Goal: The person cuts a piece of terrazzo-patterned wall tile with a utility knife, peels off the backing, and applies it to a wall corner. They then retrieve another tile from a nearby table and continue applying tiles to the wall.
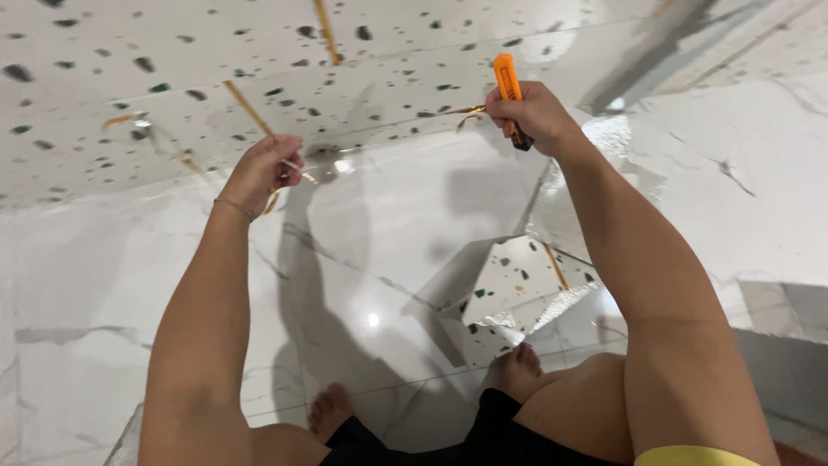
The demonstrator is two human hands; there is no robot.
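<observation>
Crouched on the glossy marble floor (371,259), the person's right hand (530,116) clenched an orange utility knife (507,86) while left fingers (289,164) pinched the thin, floppy-looking speckled terrazzo-patterned sheet's (172,78) edge.

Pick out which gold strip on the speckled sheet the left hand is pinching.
The diagonal gold strip running down to the left hand; the top-centre strip lies untouched.

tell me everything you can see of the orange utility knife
The orange plastic utility knife is slim and long, with a dark lower end showing below the fist. The right hand grips it around the middle, holding it nearly upright, tilted slightly. It sits at the edge of the white speckled sheet with gold stripes. Its blade is not visible.
</observation>
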